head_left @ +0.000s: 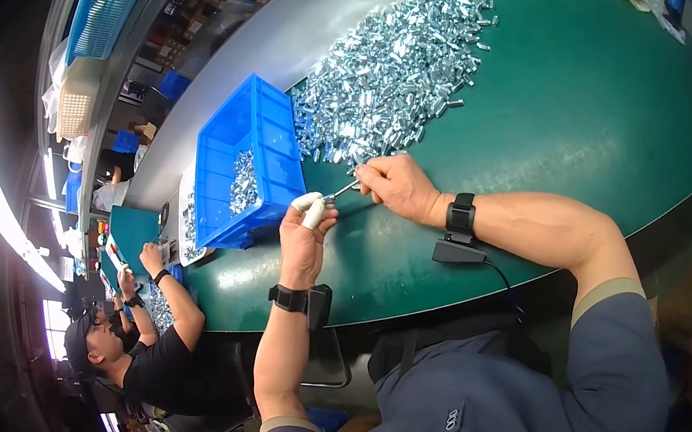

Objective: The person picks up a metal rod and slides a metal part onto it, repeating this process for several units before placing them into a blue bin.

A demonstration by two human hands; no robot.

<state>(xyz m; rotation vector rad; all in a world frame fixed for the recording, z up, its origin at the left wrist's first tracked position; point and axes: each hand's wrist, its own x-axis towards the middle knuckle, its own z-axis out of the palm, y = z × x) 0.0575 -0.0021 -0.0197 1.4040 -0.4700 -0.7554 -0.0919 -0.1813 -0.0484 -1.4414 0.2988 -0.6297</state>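
Observation:
My left hand [302, 249], with white covers on two of its digits, pinches a small shiny metal part [330, 200]. From the right, my right hand [400, 186] grips a thin metal rod [347, 188], whose far end meets that part. Most of the rod's near end is hidden in my fingers. Just beyond both hands spreads a large heap of small silvery metal pieces [397, 68]. Close by my left hand stands a blue plastic bin [282, 136], tilted in view, with more such pieces inside.
The green tabletop [564, 96] carries the heap and bin. Behind the bin sits a white tray [195, 252] with metal pieces. A black box with a cable [459, 253] hangs by my right wrist. At lower left a co-worker [167, 366] sits at the bench.

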